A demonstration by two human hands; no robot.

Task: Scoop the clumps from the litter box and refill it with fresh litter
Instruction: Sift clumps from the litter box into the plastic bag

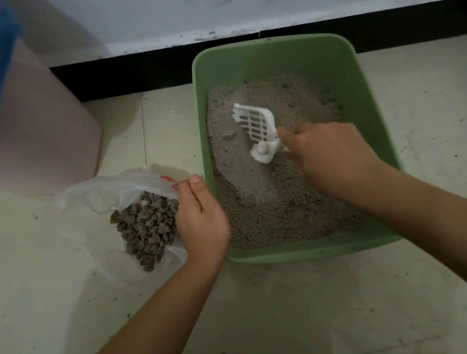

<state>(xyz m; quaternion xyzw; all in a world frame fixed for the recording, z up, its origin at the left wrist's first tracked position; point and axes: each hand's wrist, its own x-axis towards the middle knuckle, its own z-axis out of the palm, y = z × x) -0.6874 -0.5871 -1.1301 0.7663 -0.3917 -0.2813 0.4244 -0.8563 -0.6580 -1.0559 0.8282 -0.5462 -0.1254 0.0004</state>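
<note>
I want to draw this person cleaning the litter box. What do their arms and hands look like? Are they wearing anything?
Both arms are bare as far as the picture shows: no sleeves. The left hand and right hand wear no gloves, and no rings, watch or bracelets show. The fingernails look short and plain.

Two bare forearms enter from the bottom edge, one from the lower left and one from the right side. Neither shows a sleeve, cuff, watch, bracelet or glove anywhere along its visible length. The person's bare left hand [200, 217] has short, plain, unpainted nails, visible on the thumb and forefinger. The person's bare right hand [331, 160] is seen from the back, knuckles rounded, without rings; its nails cannot be made out.
</note>
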